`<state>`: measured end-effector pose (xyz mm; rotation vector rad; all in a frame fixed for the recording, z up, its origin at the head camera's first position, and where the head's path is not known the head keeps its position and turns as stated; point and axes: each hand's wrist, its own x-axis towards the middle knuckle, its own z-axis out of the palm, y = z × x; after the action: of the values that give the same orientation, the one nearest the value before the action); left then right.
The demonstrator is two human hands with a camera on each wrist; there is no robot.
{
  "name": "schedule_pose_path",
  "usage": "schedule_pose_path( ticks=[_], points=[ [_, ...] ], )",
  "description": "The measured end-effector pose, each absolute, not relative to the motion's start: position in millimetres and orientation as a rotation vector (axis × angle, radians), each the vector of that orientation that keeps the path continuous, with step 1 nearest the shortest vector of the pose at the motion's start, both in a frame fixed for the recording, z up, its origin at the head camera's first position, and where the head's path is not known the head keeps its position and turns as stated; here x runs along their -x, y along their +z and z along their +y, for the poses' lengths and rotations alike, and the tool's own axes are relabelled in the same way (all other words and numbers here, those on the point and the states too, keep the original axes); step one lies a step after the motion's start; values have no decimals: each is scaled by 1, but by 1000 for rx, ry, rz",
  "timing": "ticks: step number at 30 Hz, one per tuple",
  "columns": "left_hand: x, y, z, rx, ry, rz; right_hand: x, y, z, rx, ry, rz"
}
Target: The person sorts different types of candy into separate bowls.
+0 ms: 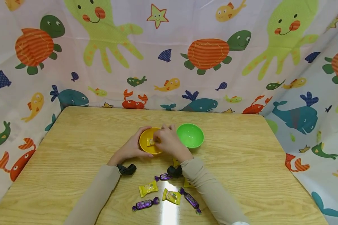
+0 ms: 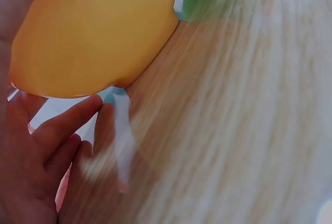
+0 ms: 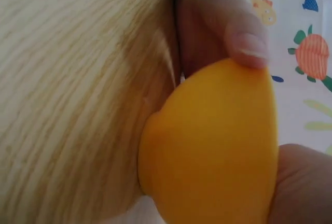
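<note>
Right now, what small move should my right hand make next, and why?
I'd probably open your right hand inside the yellow bowl: it reaches in beside a yellow-wrapped candy, and your left hand holds the bowl. Whether your right hand grips anything is hidden.

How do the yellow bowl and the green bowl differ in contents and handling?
A sweet shows inside the yellow bowl, while none shows in the green bowl. The left hand holds the yellow bowl but not the green bowl. Both are round and open upward.
</note>
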<state>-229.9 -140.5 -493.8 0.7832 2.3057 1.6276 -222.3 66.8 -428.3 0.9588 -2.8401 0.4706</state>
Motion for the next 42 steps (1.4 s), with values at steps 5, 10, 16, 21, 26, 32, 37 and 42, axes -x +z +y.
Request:
schedule_pose_path(
  ticks=[5, 10, 16, 21, 26, 32, 37, 42],
  points=[
    [226, -485, -139, -766, 1601, 2303, 219, -430, 62, -929, 344, -2867],
    [215, -465, -138, -785, 1595, 2291, 217, -430, 61, -929, 317, -2865],
    [212, -460, -138, -808, 1613, 2284, 216, -428, 63, -959, 385, -2857],
    [211, -459, -139, -803, 1606, 2286, 212, -419, 69, -954, 546, -2865],
    [210, -460, -139, -795, 1610, 2283, 203, -404, 81, -931, 703, -2830],
    [212, -462, -139, -790, 1593, 2302, 189, -392, 108, -917, 895, -2701],
    [212, -461, -138, -780, 1603, 2304, 177, -397, 134, -948, 1130, -2638],
    [214, -465, -136, -766, 1604, 2301, 163, -401, 158, -926, 1284, -2702]
  ],
)
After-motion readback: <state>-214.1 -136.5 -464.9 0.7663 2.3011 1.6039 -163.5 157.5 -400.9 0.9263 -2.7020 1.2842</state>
